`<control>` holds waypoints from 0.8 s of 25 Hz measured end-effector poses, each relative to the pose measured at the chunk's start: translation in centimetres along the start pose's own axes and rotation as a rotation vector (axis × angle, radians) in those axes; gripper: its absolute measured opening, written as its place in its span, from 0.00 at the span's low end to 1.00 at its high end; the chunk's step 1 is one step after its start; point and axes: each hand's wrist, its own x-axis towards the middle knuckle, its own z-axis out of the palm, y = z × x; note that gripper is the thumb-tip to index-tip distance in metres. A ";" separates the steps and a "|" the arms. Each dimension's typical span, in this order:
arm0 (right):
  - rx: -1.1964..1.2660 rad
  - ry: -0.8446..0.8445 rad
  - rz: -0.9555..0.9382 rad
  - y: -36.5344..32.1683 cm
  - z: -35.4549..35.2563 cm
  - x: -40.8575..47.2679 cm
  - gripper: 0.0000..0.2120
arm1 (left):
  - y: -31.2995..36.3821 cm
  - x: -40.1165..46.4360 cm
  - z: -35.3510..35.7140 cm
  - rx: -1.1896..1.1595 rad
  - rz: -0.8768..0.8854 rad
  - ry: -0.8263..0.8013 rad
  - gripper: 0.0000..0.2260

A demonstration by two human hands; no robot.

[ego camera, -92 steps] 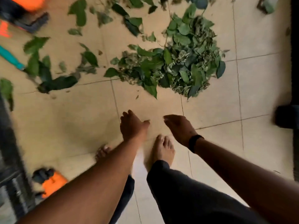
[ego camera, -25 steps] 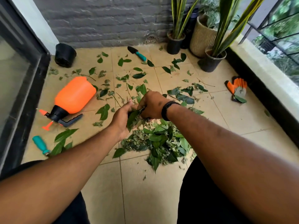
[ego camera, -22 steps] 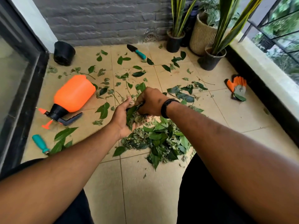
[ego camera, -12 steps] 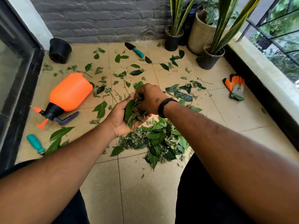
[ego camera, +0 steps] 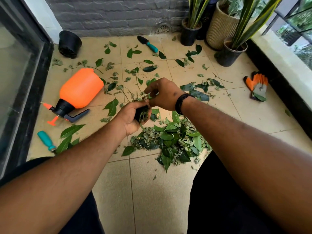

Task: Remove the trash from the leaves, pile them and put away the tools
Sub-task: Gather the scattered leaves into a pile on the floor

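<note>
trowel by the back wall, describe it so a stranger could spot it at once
Find the grey brick wall. On the tiles just below it lies the trowel, left of the potted plants. It alone has a black blade showing beyond its teal handle.

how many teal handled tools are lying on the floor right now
2: a trowel near the back wall, and a second tool at the left by the glass door, its head hidden under leaves. Leaves could hide more.

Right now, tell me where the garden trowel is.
In the head view, the trowel lies on the tiled floor near the grey brick back wall, between the overturned black pot and the potted plants.
</note>
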 end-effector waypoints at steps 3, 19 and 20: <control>-0.030 0.073 0.044 0.9 0.1 0.3 0.16 | -0.2 1.3 -1.0 0.125 0.022 0.169 0.02; -0.497 -0.486 0.084 10.1 20.7 1.4 0.53 | 1.4 4.3 -3.5 0.067 0.074 0.301 0.17; -0.526 -0.494 0.070 10.5 20.9 1.4 0.53 | 1.6 4.4 -3.9 0.065 0.083 0.303 0.18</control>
